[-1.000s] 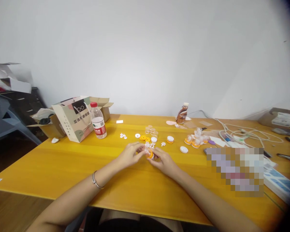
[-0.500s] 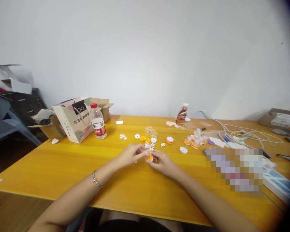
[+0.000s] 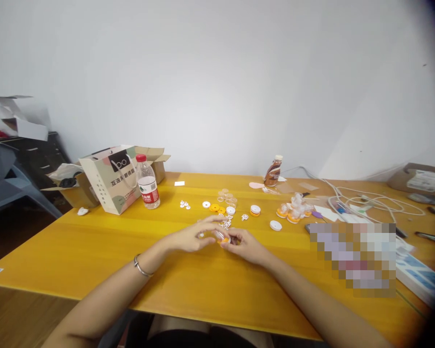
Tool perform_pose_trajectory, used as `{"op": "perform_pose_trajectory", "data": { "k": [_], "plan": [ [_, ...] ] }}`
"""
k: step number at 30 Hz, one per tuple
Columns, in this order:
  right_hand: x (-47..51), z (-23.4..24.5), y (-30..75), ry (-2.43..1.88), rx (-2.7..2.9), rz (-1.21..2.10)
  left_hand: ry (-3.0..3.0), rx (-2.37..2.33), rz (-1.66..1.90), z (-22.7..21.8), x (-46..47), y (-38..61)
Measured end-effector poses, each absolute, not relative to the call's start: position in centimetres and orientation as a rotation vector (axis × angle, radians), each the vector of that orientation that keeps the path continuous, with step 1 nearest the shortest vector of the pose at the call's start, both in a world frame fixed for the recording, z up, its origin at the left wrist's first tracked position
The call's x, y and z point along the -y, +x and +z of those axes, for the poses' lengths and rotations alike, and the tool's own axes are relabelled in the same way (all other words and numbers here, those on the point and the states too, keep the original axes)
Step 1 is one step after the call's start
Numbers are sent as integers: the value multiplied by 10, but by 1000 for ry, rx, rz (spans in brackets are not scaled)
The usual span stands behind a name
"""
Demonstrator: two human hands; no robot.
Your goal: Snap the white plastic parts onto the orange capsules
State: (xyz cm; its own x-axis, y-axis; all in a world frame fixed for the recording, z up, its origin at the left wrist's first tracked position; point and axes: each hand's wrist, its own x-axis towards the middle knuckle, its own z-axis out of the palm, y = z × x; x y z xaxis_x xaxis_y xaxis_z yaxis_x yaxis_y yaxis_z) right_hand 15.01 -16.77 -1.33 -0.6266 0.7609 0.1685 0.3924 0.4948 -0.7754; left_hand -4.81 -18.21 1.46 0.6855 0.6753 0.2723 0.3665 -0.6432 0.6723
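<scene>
On our yellow table (image 3: pixel 188 290), the orange-based cluster (image 3: pixel 294 210) looked pretty done, but loose discs (image 3: pixel 214 207) were left. Our right hand (image 3: pixel 246 247) gripped another clear-topped piece (image 3: pixel 223 237) mid-table; our left hand (image 3: pixel 193 237) hovered open beside it.

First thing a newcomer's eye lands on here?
Probably the two hands at the middle of the yellow table: the right hand holds a small clear-and-orange piece, the left hand spread beside it. Next, likely the red-capped bottle standing by the printed paper bag toward the left. Then the heap of clear-and-orange pieces to the right of the hands.
</scene>
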Motion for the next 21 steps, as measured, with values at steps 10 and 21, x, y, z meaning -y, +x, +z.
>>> {"op": "perform_pose_trajectory", "data": {
  "k": [10, 21],
  "plan": [
    [166, -14, 153, -928, 2249, 939, 2436, -890, 664, 17, 187, -46],
    [165, -13, 155, -868, 2265, 876, 2316, -1079, 723, 11, 186, -43]
  ]
}}
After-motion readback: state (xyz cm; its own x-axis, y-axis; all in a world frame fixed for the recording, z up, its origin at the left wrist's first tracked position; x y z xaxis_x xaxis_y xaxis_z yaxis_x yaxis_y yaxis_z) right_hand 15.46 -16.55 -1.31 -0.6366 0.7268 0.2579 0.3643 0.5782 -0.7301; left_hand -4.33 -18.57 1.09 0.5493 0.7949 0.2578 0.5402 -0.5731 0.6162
